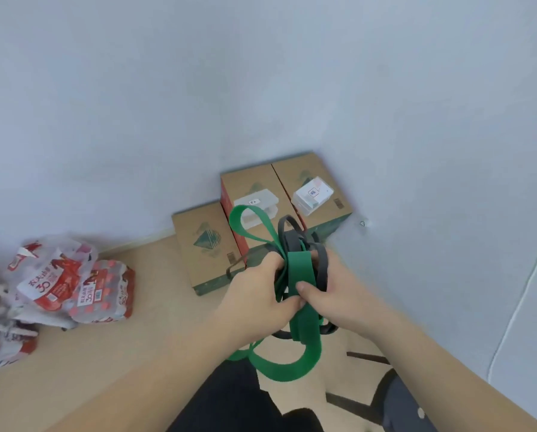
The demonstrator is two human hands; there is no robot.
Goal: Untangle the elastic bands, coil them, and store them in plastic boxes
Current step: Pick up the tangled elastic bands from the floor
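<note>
Both hands are engaged on one tangle, held in the air in front of me.

Left hand [257, 294]: fingers curled round the bundle from its nine o'clock side, with the thumb lying along the green band [301, 271]. Right hand [334, 291]: thumb pressed flat on the front of the same green band, with the fingers wrapped behind it and over the dark grey band [292, 235]. Neither hand is spread; both grip the bundle.

Condition of the bands: they are tangled, green and grey wound through one another. One green loop stands up toward eleven o'clock and a wider green loop hangs at six o'clock below my hands. Grey loops rise at twelve to one o'clock, and a further grey stretch shows at five o'clock under the right hand.

Storage: two pale plastic boxes [256, 207] [312, 194] sit at twelve o'clock beyond the hands, each labelled and each resting on a cardboard carton [204, 244] against the wall. I cannot tell whether the lids are latched.

Packs of bottled water [74, 285] lie on the floor at nine o'clock, well apart from the work.
</note>
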